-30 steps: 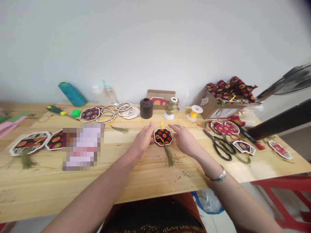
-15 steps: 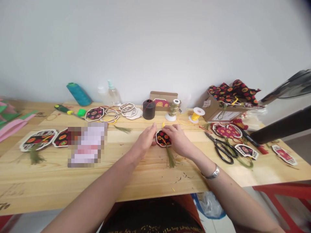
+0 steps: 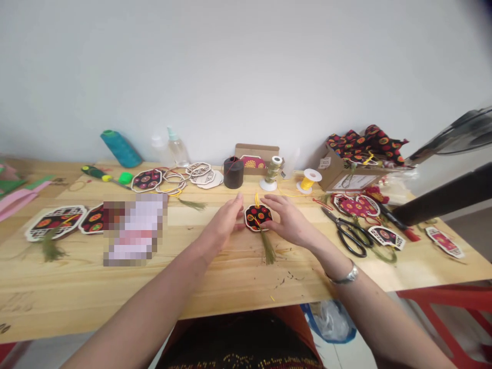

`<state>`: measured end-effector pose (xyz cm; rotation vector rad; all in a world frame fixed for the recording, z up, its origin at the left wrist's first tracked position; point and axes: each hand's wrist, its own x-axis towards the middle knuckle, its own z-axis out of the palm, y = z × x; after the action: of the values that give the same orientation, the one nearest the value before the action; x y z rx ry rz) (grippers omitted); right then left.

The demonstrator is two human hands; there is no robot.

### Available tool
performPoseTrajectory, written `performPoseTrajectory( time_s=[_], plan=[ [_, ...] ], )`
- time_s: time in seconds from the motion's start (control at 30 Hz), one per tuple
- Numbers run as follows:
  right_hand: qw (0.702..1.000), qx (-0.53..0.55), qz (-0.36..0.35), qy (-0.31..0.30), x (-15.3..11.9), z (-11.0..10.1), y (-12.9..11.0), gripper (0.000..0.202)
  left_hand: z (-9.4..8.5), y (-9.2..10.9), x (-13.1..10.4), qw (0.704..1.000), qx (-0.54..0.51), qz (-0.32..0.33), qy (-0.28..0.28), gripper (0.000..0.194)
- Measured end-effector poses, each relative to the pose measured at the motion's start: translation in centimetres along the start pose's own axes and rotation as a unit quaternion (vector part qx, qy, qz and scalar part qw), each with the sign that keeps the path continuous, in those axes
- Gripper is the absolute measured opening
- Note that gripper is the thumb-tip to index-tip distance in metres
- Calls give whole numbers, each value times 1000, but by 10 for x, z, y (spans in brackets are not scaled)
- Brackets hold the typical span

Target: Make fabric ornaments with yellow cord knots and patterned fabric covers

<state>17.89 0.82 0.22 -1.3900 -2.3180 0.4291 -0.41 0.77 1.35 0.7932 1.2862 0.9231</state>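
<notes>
A small octagonal pendant (image 3: pixel 257 219) with a pale rim and black floral fabric lies on the table between my hands. It has a yellow cord loop (image 3: pixel 257 199) at its top and an olive-green tassel (image 3: pixel 268 248) hanging below. My left hand (image 3: pixel 223 221) rests on its left side, thumb raised and fingers stretched toward the rim; whether they touch it I cannot tell. On the other side, my right hand (image 3: pixel 286 219) is spread, with the thumb at the pendant's right edge and the fingers above it.
Black-handled scissors (image 3: pixel 351 237) lie to the right, beside more pendants (image 3: pixel 357 205). Spools, including a black one (image 3: pixel 233 173) and a yellow one (image 3: pixel 308 180), stand along the wall. A cardboard box (image 3: pixel 338 174) holds fabric. At left are a screwdriver (image 3: pixel 96 173) and a teal thread cone (image 3: pixel 121 148).
My right hand has drawn back to the right and spread its fingers, uncovering the pendant's right side and yellow loop. My left hand stays beside it. The view has shifted slightly.
</notes>
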Motion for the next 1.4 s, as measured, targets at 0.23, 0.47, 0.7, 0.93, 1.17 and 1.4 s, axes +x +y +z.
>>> performPoseTrajectory(
  time_s=[0.23, 0.47, 0.7, 0.93, 1.17, 1.4],
  plan=[
    [996, -49, 16, -78, 17, 1, -19, 67, -1, 3, -9, 997, -63, -34, -40, 39],
    [983, -146, 82, -76, 16, 10, -41, 65, -11, -5, -9, 998, 10, 47, 31, 47],
    [980, -169, 72, -74, 12, 17, -47, 58, -23, -24, -11, 986, 74, 134, 66, 51],
    [982, -153, 84, -68, 8, 19, -45, 52, -26, -33, -7, 980, 77, 166, 72, 44],
    [983, -161, 56, -73, 11, 20, -47, 50, -25, -29, -11, 980, 98, 159, 65, 45],
    [984, -156, 68, -57, 9, 21, -46, 47, -24, -28, -13, 982, 108, 145, 49, 50]
  ],
)
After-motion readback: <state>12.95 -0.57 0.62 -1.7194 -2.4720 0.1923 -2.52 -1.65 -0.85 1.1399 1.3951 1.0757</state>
